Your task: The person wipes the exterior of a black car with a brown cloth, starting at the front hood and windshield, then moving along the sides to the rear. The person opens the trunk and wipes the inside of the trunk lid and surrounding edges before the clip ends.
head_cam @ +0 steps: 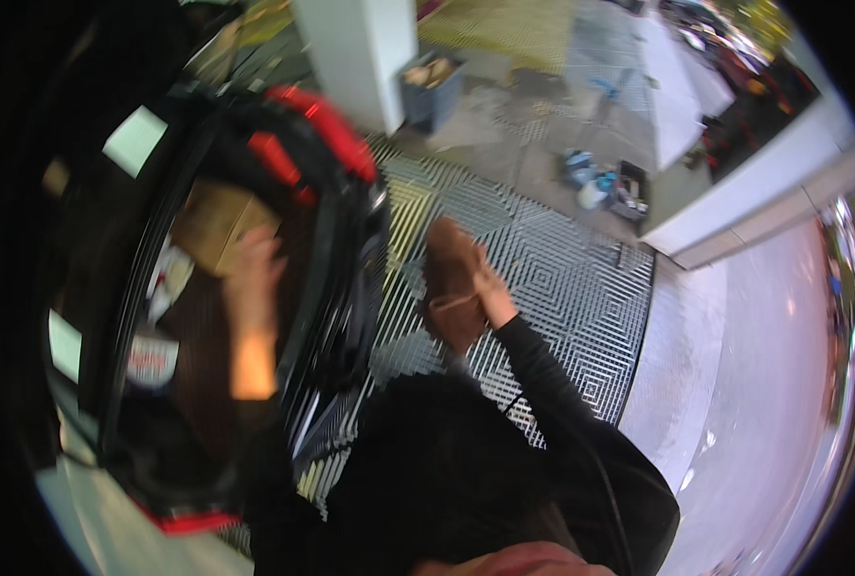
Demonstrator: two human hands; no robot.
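Observation:
My left hand (254, 270) is inside the open trunk of a dark car, blurred by motion. Its fingers look apart and overlap the near side of a cardboard box (218, 219); whether they touch it I cannot tell. A brown cloth (450, 277) with a pale hem line hangs above the floor, and my right hand (490, 288) grips its right side. Left of my left hand, a crumpled white and yellowish package (173, 277) lies on the dark trunk floor (207, 338). Nearer to me is a white container (152, 362) bearing red writing.
The trunk's black sill (330, 288) and red tail light (326, 129) stand between my hands. Grated floor tiles (542, 277) spread to the right. Beyond are a white pillar (359, 61), a grey bin (432, 93), bottles (591, 189) and a dark crate (629, 191).

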